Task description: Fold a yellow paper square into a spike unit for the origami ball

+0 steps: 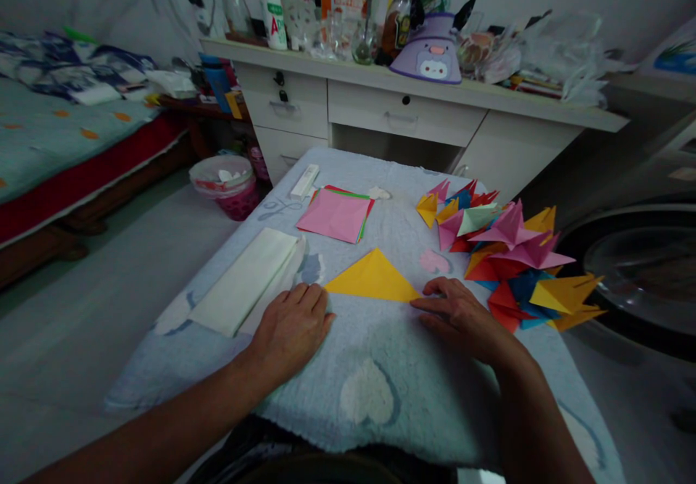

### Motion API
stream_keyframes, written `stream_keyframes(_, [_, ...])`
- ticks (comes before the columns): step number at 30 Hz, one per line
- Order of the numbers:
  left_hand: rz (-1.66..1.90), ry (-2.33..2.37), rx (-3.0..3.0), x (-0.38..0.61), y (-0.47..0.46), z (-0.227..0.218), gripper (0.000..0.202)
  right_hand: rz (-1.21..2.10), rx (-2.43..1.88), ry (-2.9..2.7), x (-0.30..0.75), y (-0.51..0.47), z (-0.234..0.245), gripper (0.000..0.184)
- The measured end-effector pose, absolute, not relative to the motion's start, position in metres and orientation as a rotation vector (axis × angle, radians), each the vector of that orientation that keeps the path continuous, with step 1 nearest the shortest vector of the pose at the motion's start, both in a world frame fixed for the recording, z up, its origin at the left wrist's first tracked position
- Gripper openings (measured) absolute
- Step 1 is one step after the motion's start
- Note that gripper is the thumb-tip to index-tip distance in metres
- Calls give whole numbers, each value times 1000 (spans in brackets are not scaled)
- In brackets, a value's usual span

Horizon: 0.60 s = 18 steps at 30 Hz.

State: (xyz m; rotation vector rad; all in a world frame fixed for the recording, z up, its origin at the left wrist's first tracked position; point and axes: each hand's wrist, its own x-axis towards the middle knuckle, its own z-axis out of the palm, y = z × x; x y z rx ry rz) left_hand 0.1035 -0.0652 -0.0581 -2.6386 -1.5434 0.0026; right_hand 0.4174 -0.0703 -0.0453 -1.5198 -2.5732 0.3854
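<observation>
A sheet of yellow origami paper (375, 277), folded into a triangle, lies on the cloth-covered table with its long edge towards me. At its left corner, my left hand (293, 324) has its fingers curled together over the tip; the fingertips are partly hidden. My right hand (457, 317) rests at the right corner, its fingers apart and a fingertip touching the paper. Beyond the triangle is a stack of square coloured paper (334, 214), pink on top. Several folded paper cranes (511, 245) in mixed colours are heaped at the right.
Folded white paper (247, 281) lies left of my left hand. A small white device (305, 182) sits near the far left of the table (402, 169). A white desk (399, 111) crowded with bottles and jars stands behind, a pink bin (233, 190) on the floor left, a washing machine (647, 266) right.
</observation>
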Motion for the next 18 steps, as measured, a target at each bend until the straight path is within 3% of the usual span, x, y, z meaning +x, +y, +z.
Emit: stream_keyframes(18, [-56, -1518, -2628, 102, -65, -66, 22, 243, -1708, -2547, 424, -85, -42, 32])
